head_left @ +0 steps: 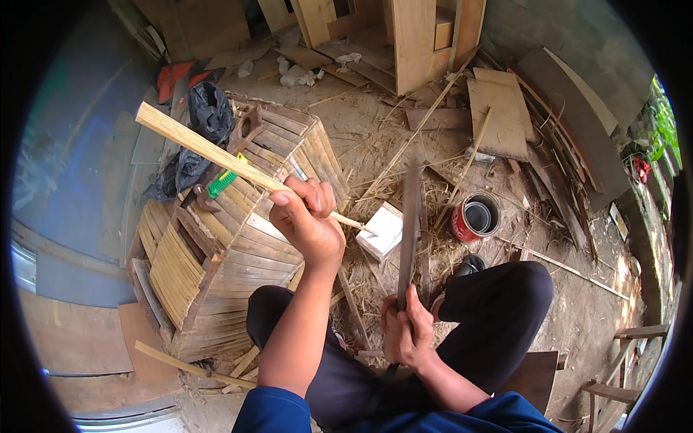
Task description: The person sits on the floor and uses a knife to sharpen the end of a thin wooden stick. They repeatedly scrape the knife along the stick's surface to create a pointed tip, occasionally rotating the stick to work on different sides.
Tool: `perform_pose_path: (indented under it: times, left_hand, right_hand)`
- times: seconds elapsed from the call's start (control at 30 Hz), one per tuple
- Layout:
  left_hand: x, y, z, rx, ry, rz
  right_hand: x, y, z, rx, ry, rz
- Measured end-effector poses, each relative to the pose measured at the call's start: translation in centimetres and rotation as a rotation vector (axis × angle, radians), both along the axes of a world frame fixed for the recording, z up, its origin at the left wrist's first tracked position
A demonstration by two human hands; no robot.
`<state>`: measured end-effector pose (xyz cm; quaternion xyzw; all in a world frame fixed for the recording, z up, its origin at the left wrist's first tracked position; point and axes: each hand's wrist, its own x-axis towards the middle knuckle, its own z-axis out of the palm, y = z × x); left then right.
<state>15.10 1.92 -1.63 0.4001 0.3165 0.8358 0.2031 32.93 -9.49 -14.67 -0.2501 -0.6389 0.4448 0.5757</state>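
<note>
My left hand is closed around a pale bamboo strip, held aslant with its thick end up to the left. The strip's thin end reaches down to the right, over a white-topped block on the ground; I cannot tell whether they touch. In my right hand is the handle of a machete, its long dark blade pointing up and away, blurred near the tip. The fingers hide most of the handle. Between strip and blade there is a gap.
A bamboo-slatted crate stands to the left, with a green-handled brush and black plastic bags on or beside it. A red can stands near my foot. Boards lean at the far right; shavings and sticks litter the dirt floor.
</note>
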Motion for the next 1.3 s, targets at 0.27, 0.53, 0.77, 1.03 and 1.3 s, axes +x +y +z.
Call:
perform_pose_path:
  times: [0.27, 0.53, 0.77, 1.03, 1.3]
  left_hand:
    - [-0.2, -0.6, -0.1, 0.057, -0.018, -0.027]
    - [-0.6, -0.6, -0.2, 0.038, -0.044, 0.053]
    - [-0.3, -0.2, -0.7, -0.012, -0.103, 0.042]
    - [-1.4, 0.4, -0.8, -0.023, -0.129, 0.054]
    - [-0.5, 0.3, -0.8, -0.015, -0.107, 0.051]
  right_hand:
    - [-0.2, 0.1, -0.4, -0.614, -0.459, 0.145]
    - [-0.7, 1.4, 2.2, -0.035, 0.024, 0.011]
    - [-0.8, 1.6, -2.6, -0.711, -0.394, 0.064]
    - [-1.2, 2.0, -3.8, -0.723, -0.235, 0.133]
    - [-1.0, 2.3, 1.1, -0.227, -0.462, 0.086]
